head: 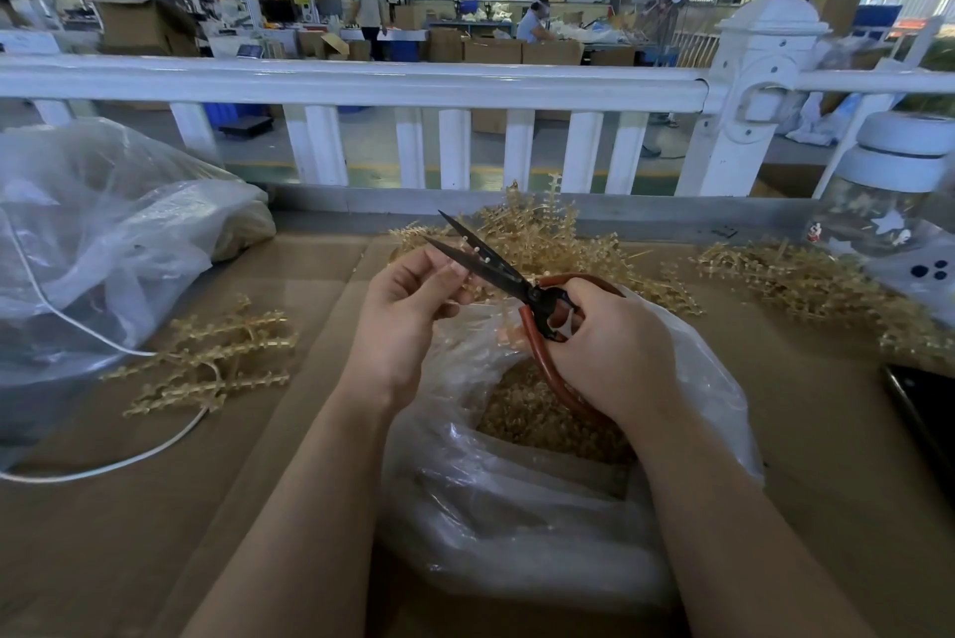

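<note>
My right hand (612,353) grips the red-brown handles of black-bladed scissors (486,263), whose blades stand apart and point up to the left. My left hand (408,312) pinches a thin pale plastic sprig (473,257) between thumb and fingers, and its stem lies between the scissor blades. Both hands hover over a clear plastic bag (517,493) that holds many small tan cut pieces (537,418).
Tan plastic branch sprues lie in piles behind the hands (537,229), at the right (806,281) and at the left (217,358). A large plastic bag (103,234) and a white cord (124,462) lie left. A jar (889,203) and a phone (925,410) are right; a white railing (362,79) stands behind.
</note>
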Demonstrator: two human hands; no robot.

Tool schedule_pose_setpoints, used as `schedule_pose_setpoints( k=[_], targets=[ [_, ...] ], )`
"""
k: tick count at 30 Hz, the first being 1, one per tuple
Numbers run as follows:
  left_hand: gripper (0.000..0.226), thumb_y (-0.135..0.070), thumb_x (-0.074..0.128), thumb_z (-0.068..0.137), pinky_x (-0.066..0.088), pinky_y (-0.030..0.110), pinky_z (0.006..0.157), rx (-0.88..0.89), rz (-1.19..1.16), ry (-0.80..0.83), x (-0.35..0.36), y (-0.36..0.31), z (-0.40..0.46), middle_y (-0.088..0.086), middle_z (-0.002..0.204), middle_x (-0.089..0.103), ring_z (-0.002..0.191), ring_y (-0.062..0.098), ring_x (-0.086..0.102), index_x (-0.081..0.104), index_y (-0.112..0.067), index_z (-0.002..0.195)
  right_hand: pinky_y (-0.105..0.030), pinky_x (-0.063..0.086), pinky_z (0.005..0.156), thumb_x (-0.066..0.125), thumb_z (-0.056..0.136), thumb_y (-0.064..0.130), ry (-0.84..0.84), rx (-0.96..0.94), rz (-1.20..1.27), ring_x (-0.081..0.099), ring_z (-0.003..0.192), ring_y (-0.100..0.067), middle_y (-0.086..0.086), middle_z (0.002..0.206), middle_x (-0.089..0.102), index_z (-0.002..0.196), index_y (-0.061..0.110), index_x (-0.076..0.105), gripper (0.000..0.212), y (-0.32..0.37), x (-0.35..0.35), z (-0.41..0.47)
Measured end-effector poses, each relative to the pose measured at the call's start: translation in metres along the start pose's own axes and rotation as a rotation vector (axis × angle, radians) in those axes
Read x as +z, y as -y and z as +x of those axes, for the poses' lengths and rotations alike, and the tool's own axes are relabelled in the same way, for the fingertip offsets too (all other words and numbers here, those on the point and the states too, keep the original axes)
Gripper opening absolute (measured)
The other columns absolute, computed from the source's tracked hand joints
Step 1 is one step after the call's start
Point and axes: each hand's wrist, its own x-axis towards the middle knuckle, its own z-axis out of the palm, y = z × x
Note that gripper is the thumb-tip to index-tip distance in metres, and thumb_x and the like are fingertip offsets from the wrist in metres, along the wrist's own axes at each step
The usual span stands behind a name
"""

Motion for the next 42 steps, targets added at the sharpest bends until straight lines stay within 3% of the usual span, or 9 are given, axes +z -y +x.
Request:
schedule_pose_setpoints(
  k=[4, 7, 15, 18, 21, 26, 33, 37, 42],
  targets=[
    [0.018, 0.000, 0.055, 0.095, 0.044, 0.018, 0.067, 0.019, 0.032, 0.008, -0.0002, -0.0005, -0.0009, -0.006, 0.072, 0.065, 0.067, 0.007, 0.054, 0.064, -0.011, 0.084, -0.017, 0.039, 0.051, 0.037, 0.073, 0.085, -0.002, -0.016, 0.010, 0.055, 0.061, -0.001, 0.018, 0.068, 0.060, 0.078, 0.032, 0.059, 0.057, 0.0004, -0.0007, -0.0004],
    [0.006, 0.002, 0.054, 0.095, 0.041, 0.020, 0.067, 0.041, 0.008, 0.002, -0.0008, 0.0006, -0.0008, -0.002, 0.071, 0.061, 0.068, 0.010, 0.049, 0.059, 0.004, 0.091, -0.015, 0.035, 0.049, 0.039, 0.072, 0.086, -0.008, -0.025, 0.027, 0.054, 0.059, 0.000, 0.020, 0.065, 0.058, 0.075, 0.037, 0.056, 0.052, 0.0010, -0.0008, -0.0009],
    [0.016, 0.004, 0.053, 0.095, 0.046, 0.016, 0.068, 0.058, 0.045, 0.045, 0.0023, -0.0030, -0.0026, -0.009, 0.070, 0.065, 0.066, 0.003, 0.055, 0.062, -0.007, 0.088, -0.008, 0.034, 0.054, 0.042, 0.071, 0.088, -0.026, -0.031, 0.058, 0.053, 0.066, 0.003, 0.027, 0.071, 0.054, 0.090, 0.039, 0.066, 0.058, 0.0022, -0.0012, -0.0010],
    [0.020, 0.004, 0.052, 0.095, 0.048, 0.016, 0.069, 0.054, 0.085, 0.059, 0.0031, -0.0032, -0.0028, -0.010, 0.072, 0.067, 0.069, 0.003, 0.057, 0.065, -0.010, 0.090, -0.013, 0.038, 0.052, 0.041, 0.077, 0.082, -0.037, -0.039, 0.040, 0.055, 0.063, 0.001, 0.024, 0.068, 0.056, 0.080, 0.037, 0.059, 0.048, 0.0013, -0.0004, -0.0009],
    [0.018, 0.002, 0.052, 0.096, 0.046, 0.020, 0.071, 0.042, 0.085, 0.075, 0.0023, -0.0036, -0.0026, -0.007, 0.074, 0.067, 0.071, 0.007, 0.056, 0.064, -0.009, 0.089, -0.020, 0.048, 0.054, 0.036, 0.078, 0.079, -0.033, -0.018, 0.019, 0.059, 0.064, -0.003, 0.018, 0.070, 0.063, 0.082, 0.030, 0.065, 0.057, -0.0004, 0.0015, -0.0009],
    [0.020, -0.001, 0.048, 0.099, 0.044, 0.024, 0.070, 0.024, 0.041, 0.031, 0.0022, -0.0040, -0.0032, 0.000, 0.074, 0.067, 0.069, 0.012, 0.056, 0.064, -0.007, 0.088, -0.013, 0.033, 0.048, 0.036, 0.078, 0.078, -0.044, -0.031, 0.026, 0.050, 0.056, 0.004, 0.022, 0.061, 0.053, 0.074, 0.035, 0.056, 0.048, 0.0010, 0.0003, -0.0006],
    [0.012, 0.000, 0.049, 0.099, 0.045, 0.023, 0.070, 0.044, 0.064, 0.017, 0.0031, -0.0031, -0.0030, -0.001, 0.074, 0.066, 0.068, 0.012, 0.055, 0.061, 0.000, 0.099, -0.012, 0.033, 0.048, 0.037, 0.078, 0.079, -0.062, -0.050, 0.048, 0.046, 0.053, 0.005, 0.022, 0.061, 0.053, 0.078, 0.037, 0.063, 0.050, -0.0001, 0.0013, -0.0012],
    [0.017, 0.004, 0.050, 0.097, 0.050, 0.020, 0.069, 0.067, 0.116, -0.031, 0.0052, -0.0026, -0.0027, -0.002, 0.077, 0.067, 0.070, 0.009, 0.058, 0.065, -0.004, 0.101, -0.012, 0.027, 0.046, 0.038, 0.078, 0.079, -0.059, -0.051, 0.044, 0.043, 0.048, 0.006, 0.026, 0.052, 0.043, 0.065, 0.044, 0.043, 0.038, 0.0019, 0.0012, -0.0022],
    [0.021, 0.009, 0.049, 0.095, 0.051, 0.021, 0.070, 0.096, 0.150, -0.035, 0.0072, -0.0023, -0.0023, 0.009, 0.081, 0.066, 0.074, 0.012, 0.062, 0.064, -0.005, 0.100, -0.013, 0.033, 0.045, 0.034, 0.077, 0.082, -0.025, -0.033, 0.044, 0.049, 0.052, 0.005, 0.024, 0.057, 0.052, 0.078, 0.035, 0.063, 0.055, -0.0020, 0.0055, -0.0006]
  ],
)
